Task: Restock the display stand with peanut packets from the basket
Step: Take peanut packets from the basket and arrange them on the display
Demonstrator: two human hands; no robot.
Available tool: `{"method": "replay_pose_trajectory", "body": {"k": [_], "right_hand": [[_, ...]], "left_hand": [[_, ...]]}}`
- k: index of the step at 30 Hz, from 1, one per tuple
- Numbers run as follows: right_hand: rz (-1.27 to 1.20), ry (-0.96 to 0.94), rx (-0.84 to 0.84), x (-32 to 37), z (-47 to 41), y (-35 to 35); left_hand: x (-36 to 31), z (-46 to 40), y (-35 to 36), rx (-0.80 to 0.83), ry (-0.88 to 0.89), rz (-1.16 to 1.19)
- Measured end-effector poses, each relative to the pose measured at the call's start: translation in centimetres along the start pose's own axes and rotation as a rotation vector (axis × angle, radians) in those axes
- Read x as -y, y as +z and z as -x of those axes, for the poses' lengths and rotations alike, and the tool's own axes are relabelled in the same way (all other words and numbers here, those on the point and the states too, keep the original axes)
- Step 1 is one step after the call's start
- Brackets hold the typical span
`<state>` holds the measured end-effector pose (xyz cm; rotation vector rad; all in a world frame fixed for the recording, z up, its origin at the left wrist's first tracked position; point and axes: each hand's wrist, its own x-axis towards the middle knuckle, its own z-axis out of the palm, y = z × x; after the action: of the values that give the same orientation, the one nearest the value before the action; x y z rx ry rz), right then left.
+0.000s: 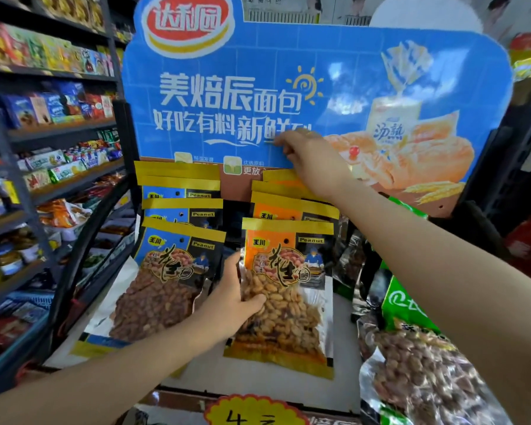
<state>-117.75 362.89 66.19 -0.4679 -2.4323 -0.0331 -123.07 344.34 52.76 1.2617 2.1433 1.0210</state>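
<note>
The display stand [288, 87] has a tall blue header card with bread pictures. Below it hang two rows of peanut packets: blue-labelled ones [172, 271] on the left, orange-labelled ones [292, 271] on the right. My left hand [230, 302] grips the left edge of the front orange packet, thumb across its clear window. My right hand [310, 161] is raised above the orange row, fingers pinched on something thin and yellow at the header card; what it is I cannot tell. The basket is out of view.
Dark shelves [59, 133] full of snack packs run along the left. A green box [408, 302] and loose clear bags of peanuts [426, 378] sit at the lower right. A yellow price tag [252, 412] sticks up at the bottom edge.
</note>
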Motion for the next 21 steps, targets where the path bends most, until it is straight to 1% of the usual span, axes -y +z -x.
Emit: {"method": "replay_pose_trajectory", "body": {"k": [1, 2, 5, 7, 12, 15, 17, 19, 21], "right_hand": [[0.033, -0.009, -0.044, -0.3, 0.6, -0.3], [0.087, -0.009, -0.019, -0.7, 1.4, -0.7], [0.2, -0.021, 0.279, -1.6, 3.8, -1.0], [0.176, -0.011, 0.401, -1.7, 4.9, -0.5], [0.183, 0.104, 0.389, -1.7, 4.7, 1.7], [0.181, 0.131, 0.427, -1.9, 4.5, 1.5], [0.215, 0.139, 0.405, -2.2, 4.3, 1.0], [0.242, 0.158, 0.366, -2.4, 4.0, 0.7], [0.242, 0.159, 0.336, -2.4, 3.7, 0.7]], "left_hand": [[0.1, -0.2, 0.0, 0.008, -0.025, 0.009], [0.2, -0.4, 0.0, 0.02, -0.041, 0.016], [0.8, -0.8, 0.3, 0.054, -0.033, 0.008], [1.1, -0.9, 0.5, 0.073, -0.016, -0.011], [1.4, -1.0, 0.4, 0.131, -0.007, 0.004], [1.3, -0.6, 0.1, 0.213, -0.015, -0.051], [1.2, -0.5, 0.1, 0.263, -0.006, -0.086], [1.1, -0.7, 0.5, 0.251, 0.012, -0.107], [1.0, -1.3, 1.0, 0.196, 0.032, -0.099]]}}
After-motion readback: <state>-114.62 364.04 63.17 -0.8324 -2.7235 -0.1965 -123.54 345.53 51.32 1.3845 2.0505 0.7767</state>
